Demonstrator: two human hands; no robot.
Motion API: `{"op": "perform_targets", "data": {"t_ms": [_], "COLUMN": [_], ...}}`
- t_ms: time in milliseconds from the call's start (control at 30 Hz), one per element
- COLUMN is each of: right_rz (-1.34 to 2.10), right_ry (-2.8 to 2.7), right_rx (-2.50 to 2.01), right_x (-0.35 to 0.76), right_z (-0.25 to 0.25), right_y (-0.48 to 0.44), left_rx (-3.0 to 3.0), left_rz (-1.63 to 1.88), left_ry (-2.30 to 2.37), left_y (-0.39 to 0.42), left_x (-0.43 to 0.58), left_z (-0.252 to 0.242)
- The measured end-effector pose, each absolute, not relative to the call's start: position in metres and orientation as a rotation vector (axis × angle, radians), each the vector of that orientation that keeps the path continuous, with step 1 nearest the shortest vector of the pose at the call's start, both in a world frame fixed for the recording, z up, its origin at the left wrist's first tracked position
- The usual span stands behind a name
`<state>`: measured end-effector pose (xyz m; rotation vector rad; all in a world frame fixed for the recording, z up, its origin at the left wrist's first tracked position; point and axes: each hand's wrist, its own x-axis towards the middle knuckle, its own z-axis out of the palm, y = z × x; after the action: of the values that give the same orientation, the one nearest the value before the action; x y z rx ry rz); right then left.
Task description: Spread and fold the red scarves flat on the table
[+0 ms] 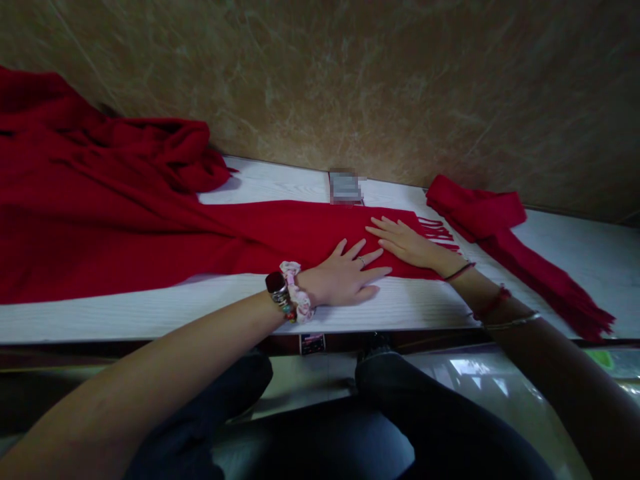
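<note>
A long red scarf [280, 230] with a fringed end lies along a white wood-grain surface. My left hand [343, 272] rests on its near edge, fingers spread and pointing right; a ring and wrist bands show on it. Close to the fringe, my right hand [405, 243] lies flat on the cloth with its fingers stretched to the left. The fingertips of both hands are near each other. Toward the left the scarf widens into loose, wavy cloth and runs out of view.
Bunched red cloth [165, 150] is heaped at the back left. A second red fringed scarf [520, 247] lies folded at the right. A small blurred grey item [345, 188] sits behind the scarf, before a brown marble-patterned wall [320, 80]. The white surface [400, 303] ends just above my knees.
</note>
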<state>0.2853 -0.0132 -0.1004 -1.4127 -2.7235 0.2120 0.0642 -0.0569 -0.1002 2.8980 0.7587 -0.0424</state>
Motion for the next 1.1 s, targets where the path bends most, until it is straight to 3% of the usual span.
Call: {"op": "perform_targets", "data": {"t_ms": [467,600,867,1100], "right_rz": [0.035,-0.086,0.086,-0.124], "right_ry": [-2.53,-2.408,-2.537,-2.519], "right_rx": [-1.769,-1.683,-1.662,-1.689], "right_x": [0.312,0.321,0.329,0.314], "right_z": [-0.107,-0.103,-0.127,-0.112], "right_y": [0.045,0.024,-0.008,-0.014], "left_rx": [2.891,2.885,2.873,2.902], "left_rz": [-0.026,-0.021,-0.045,0.005], "left_ry": [0.77,0.763,0.77,0.753], "left_y": [-0.057,-0.057,-0.057,-0.056], "left_x": [0.063,0.063,0.064,0.063], "left_z": [-0.1,-0.099,-0.099,-0.1]}}
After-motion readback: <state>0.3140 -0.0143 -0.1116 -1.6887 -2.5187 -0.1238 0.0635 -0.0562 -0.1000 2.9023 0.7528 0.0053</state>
